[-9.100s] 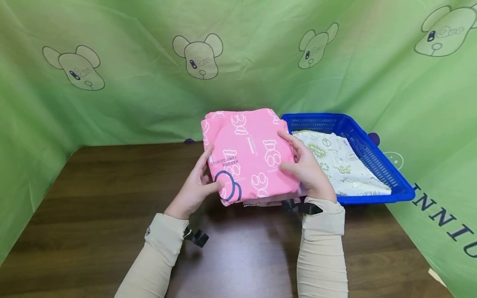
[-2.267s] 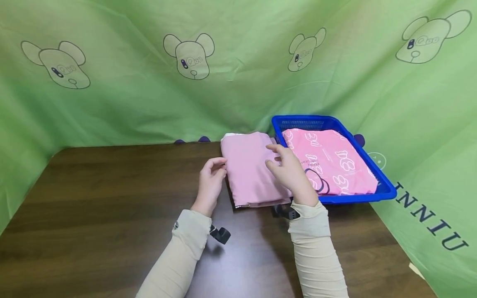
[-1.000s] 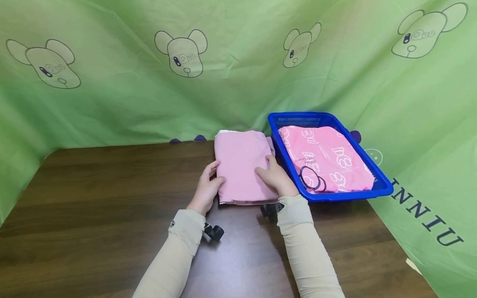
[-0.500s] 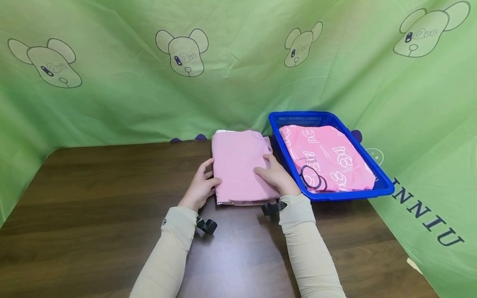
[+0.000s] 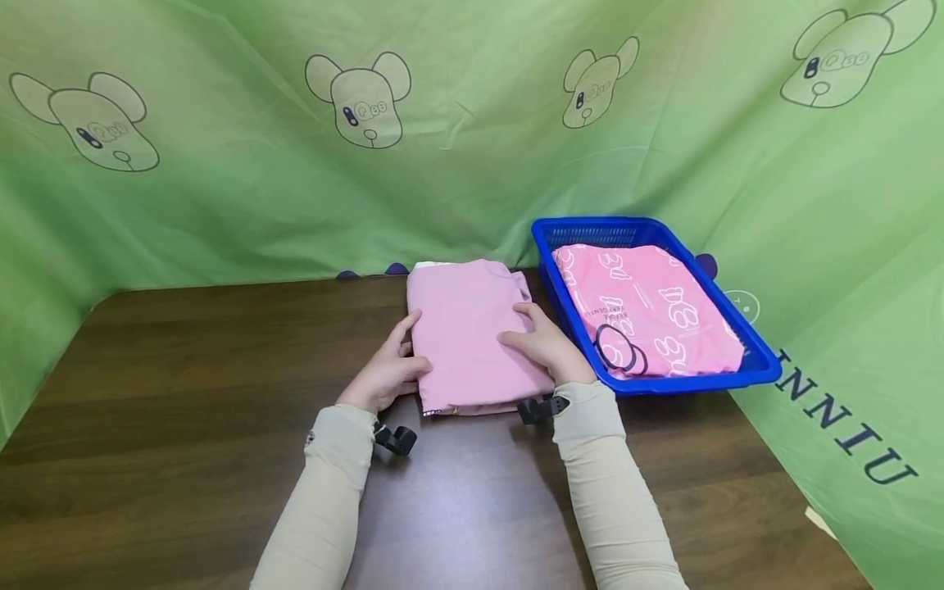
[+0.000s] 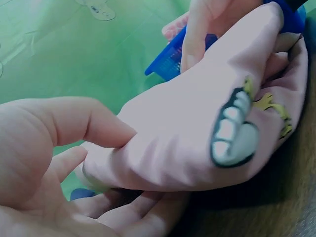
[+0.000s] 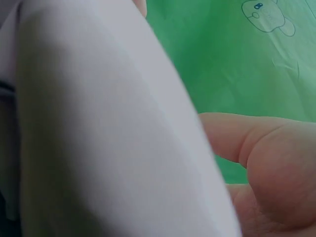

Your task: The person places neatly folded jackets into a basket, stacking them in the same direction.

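Note:
A folded pale pink garment [image 5: 472, 336] lies between both hands in front of the curtain, left of the basket. Its cartoon print shows at the near fold in the left wrist view [image 6: 234, 131]. My left hand [image 5: 387, 369] grips the left edge, thumb on top and fingers underneath. From the other side, my right hand [image 5: 546, 344] holds the right part with its thumb on top; the fingertips are partly hidden. In the left wrist view the near left edge stands off the table. Pale cloth fills much of the right wrist view, beside the right thumb [image 7: 232, 133].
A blue plastic basket [image 5: 686, 383] stands right of the garment, close to the right hand. In it lies a folded bright pink cloth [image 5: 649, 303] with white bear outlines. The brown wooden table [image 5: 184, 426] extends left and forward. A green curtain [image 5: 472, 197] rises behind.
The bright pink cloth, in both hands 9.1 s ago, now lies in the basket. Both hands have since come onto the pale pink garment, which has shifted slightly left with the left hand.

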Action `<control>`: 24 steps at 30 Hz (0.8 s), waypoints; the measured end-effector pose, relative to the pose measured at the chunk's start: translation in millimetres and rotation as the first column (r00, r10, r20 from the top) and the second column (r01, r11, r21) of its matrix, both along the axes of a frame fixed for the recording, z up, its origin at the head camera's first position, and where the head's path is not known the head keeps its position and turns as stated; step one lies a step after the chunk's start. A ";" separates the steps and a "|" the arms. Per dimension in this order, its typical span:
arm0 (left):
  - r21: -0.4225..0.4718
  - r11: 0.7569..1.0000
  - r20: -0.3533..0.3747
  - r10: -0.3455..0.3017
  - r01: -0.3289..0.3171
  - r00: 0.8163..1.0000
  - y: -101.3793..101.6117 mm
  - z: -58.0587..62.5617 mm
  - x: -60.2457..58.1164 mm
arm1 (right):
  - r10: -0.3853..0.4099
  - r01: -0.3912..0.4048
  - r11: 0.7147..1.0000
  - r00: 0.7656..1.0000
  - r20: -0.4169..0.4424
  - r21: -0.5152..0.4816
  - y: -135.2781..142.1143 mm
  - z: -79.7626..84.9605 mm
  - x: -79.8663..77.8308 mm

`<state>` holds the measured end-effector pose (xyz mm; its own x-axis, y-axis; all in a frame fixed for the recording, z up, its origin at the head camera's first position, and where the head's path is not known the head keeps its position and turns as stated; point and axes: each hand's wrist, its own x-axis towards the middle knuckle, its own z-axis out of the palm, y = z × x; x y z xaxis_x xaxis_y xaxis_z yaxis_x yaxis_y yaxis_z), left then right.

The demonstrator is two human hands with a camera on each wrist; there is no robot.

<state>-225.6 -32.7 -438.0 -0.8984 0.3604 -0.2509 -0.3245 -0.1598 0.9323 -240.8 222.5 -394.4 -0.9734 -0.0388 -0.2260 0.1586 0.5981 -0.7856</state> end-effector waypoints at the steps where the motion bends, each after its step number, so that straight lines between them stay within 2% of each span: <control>1: -0.006 1.000 0.001 -0.009 0.009 1.000 -1.3 0.3 0.1 | 0.005 -0.005 1.000 1.000 0.000 -0.004 -0.4 0.4 0.2; 12: -0.006 0.999 0.003 -0.054 0.054 0.999 -9.3 2.0 0.7 | 0.054 -0.054 0.998 0.998 0.015 -0.032 -3.6 3.4 1.9; 16: -0.006 0.998 -0.008 -0.068 0.068 0.998 -10.4 4.4 1.0 | 0.063 -0.059 0.995 0.997 0.048 -0.081 -4.3 4.9 1.8; 24: -0.005 0.998 0.000 -0.063 0.063 0.998 -13.1 5.3 0.6 | 0.087 -0.077 0.985 0.994 0.060 -0.155 -5.9 6.9 2.9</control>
